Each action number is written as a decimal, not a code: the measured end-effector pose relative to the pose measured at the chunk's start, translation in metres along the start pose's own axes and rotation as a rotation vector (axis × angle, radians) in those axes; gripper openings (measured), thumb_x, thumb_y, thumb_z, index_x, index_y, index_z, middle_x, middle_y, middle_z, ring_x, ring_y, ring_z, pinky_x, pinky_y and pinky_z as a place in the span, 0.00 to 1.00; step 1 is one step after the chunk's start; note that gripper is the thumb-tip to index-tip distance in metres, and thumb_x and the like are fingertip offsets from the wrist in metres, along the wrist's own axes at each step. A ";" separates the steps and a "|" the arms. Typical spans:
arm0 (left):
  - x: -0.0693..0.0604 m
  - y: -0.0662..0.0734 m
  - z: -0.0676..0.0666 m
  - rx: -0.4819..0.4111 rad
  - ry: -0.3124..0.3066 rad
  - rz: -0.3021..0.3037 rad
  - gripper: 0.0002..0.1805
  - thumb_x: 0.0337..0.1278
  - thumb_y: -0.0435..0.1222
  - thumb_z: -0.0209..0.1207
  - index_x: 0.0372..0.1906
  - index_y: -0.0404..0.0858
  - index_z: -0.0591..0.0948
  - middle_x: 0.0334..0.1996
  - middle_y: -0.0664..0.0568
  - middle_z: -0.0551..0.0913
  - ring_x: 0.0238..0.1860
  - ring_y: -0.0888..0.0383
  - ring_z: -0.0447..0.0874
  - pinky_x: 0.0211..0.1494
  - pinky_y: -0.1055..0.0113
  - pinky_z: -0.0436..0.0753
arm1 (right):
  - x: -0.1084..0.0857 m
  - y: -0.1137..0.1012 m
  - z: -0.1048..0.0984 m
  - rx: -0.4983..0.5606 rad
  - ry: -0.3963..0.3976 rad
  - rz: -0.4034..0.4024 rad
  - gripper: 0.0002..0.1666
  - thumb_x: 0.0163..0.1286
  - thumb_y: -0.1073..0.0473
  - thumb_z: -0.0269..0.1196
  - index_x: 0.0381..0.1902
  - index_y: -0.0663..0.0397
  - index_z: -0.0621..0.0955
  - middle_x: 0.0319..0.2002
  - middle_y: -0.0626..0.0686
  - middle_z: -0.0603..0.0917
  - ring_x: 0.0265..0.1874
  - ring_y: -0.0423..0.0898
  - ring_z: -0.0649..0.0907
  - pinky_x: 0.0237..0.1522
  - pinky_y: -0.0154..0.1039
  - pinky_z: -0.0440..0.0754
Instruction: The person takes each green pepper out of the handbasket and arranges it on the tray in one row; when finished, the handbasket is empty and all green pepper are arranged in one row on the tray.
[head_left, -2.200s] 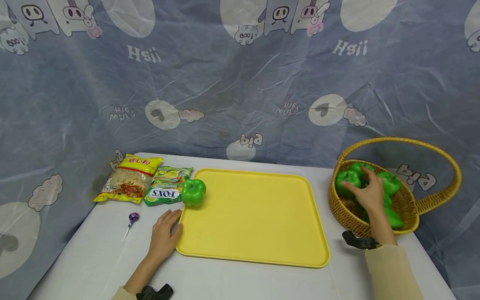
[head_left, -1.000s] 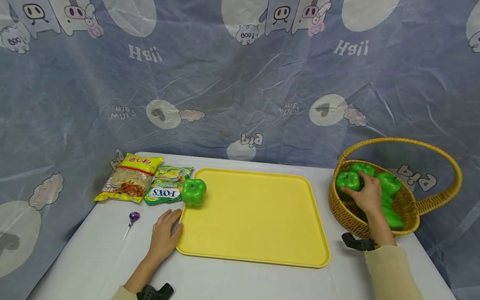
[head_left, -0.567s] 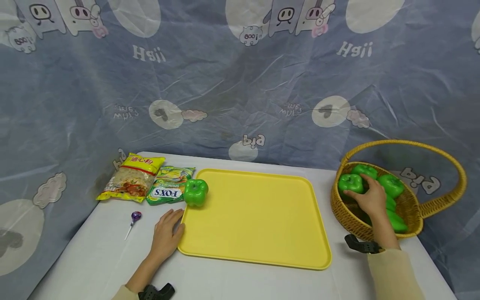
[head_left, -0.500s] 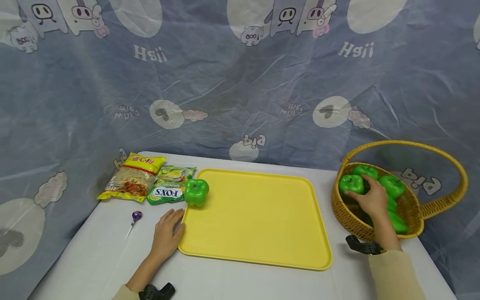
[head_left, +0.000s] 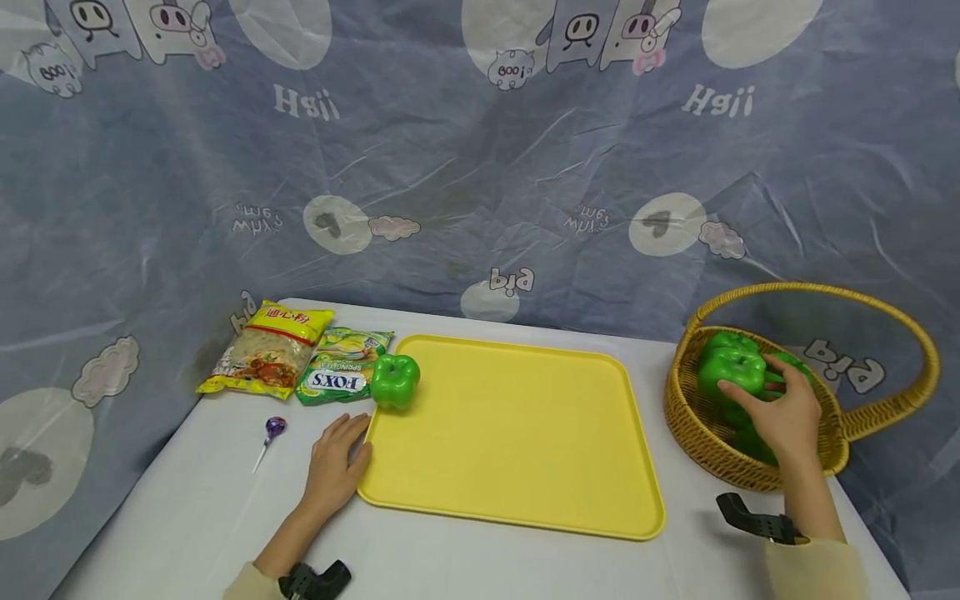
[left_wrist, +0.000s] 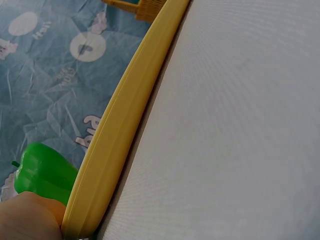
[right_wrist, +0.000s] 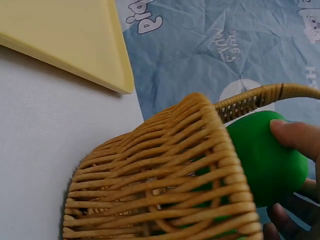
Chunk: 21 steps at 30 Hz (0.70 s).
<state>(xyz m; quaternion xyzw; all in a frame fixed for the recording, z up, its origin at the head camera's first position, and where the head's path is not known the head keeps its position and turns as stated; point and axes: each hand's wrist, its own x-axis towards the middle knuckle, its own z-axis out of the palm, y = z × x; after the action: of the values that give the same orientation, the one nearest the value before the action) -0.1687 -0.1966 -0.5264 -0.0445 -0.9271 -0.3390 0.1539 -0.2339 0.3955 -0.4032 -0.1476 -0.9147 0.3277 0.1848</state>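
In the head view my right hand (head_left: 793,412) grips a green bell pepper (head_left: 733,372) over the wicker basket (head_left: 693,433), thumb on the near side and fingers behind. The right wrist view has this pepper (right_wrist: 265,160) at the basket's rim, under the thumb. More green peppers lie in the basket, partly hidden by the hand and the held one. My left hand (head_left: 335,467) rests at the left edge of the yellow tray (head_left: 517,442), fingers relaxed. Another green bell pepper (head_left: 394,382) sits on the tray's left rim, just beyond that hand.
Left of the tray lie a yellow pasta bag (head_left: 270,350) and a green FOX'S candy bag (head_left: 341,367). A purple lollipop (head_left: 274,428) is nearer the front. The basket's tall handle (head_left: 810,287) arches over its right side. A printed blue cloth (head_left: 465,167) hangs behind the table.
My right hand has closed round the pepper at the basket's left and moved it to the right. The left hand stays at the tray edge. The head view has shifted slightly.
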 end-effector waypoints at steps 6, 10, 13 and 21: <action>0.000 0.000 0.000 -0.003 0.001 -0.002 0.23 0.62 0.31 0.58 0.62 0.31 0.76 0.63 0.38 0.76 0.69 0.36 0.63 0.67 0.35 0.60 | -0.015 -0.014 -0.013 0.046 0.055 0.016 0.50 0.58 0.43 0.70 0.74 0.47 0.63 0.65 0.61 0.67 0.35 0.26 0.65 0.32 0.23 0.68; -0.001 0.000 -0.001 -0.005 0.001 -0.004 0.23 0.62 0.31 0.57 0.62 0.31 0.76 0.63 0.38 0.76 0.69 0.36 0.63 0.67 0.35 0.60 | -0.025 -0.030 -0.014 0.097 0.091 -0.025 0.48 0.57 0.48 0.72 0.73 0.46 0.66 0.61 0.54 0.69 0.35 0.22 0.64 0.34 0.15 0.66; -0.001 0.000 -0.001 -0.005 0.002 -0.002 0.23 0.62 0.31 0.57 0.62 0.31 0.76 0.63 0.37 0.76 0.69 0.36 0.63 0.67 0.36 0.60 | -0.030 -0.039 -0.011 0.129 0.097 -0.074 0.46 0.57 0.51 0.73 0.72 0.48 0.67 0.56 0.46 0.70 0.35 0.23 0.66 0.34 0.14 0.66; 0.000 0.000 0.000 -0.006 0.000 -0.011 0.23 0.62 0.31 0.57 0.62 0.31 0.76 0.63 0.38 0.76 0.70 0.36 0.63 0.67 0.36 0.60 | -0.043 -0.062 0.021 0.182 0.028 -0.219 0.44 0.57 0.54 0.73 0.71 0.51 0.68 0.54 0.51 0.70 0.36 0.29 0.69 0.35 0.17 0.68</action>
<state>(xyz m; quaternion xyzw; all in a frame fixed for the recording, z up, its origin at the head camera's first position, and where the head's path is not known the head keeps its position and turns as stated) -0.1680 -0.1966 -0.5260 -0.0402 -0.9262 -0.3427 0.1518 -0.2137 0.3214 -0.3883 -0.0341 -0.8891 0.3853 0.2446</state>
